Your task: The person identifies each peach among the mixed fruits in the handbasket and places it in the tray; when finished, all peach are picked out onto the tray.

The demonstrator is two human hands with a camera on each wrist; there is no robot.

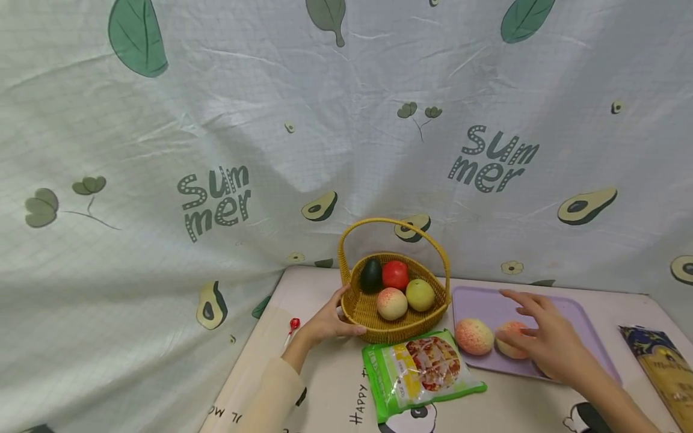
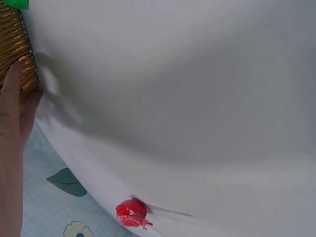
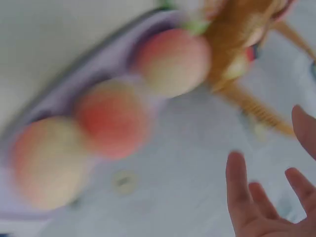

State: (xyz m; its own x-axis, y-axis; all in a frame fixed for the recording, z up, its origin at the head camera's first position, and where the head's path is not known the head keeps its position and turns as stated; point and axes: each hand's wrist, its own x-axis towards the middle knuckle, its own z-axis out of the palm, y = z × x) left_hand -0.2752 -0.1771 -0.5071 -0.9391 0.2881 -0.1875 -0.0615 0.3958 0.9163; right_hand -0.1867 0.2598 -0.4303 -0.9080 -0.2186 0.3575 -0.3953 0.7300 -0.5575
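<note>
My left hand (image 1: 331, 322) rests against the left side of a yellow wicker basket (image 1: 352, 310), thumb along its front and fingers spread near the rim. Inside lie a peach (image 1: 392, 304), a red round fruit (image 1: 395, 275), a yellow-green fruit (image 1: 420, 295) and a dark green avocado (image 1: 371, 275). With fingers apart and nothing held, my right hand (image 1: 552, 340) hovers over a purple tray (image 1: 487, 299). Two peaches show there in the head view, one (image 1: 474, 337) fully visible, another (image 1: 511, 340) partly covered. The right wrist view, blurred, shows a third peach (image 3: 49, 163).
A green-edged food packet (image 1: 422, 373) lies in front of the basket. To the left is a red-wrapped lollipop (image 1: 295, 323). A gold and dark blue packet (image 1: 663, 373) lies at the right edge. Behind the table hangs a printed cloth (image 1: 379, 150).
</note>
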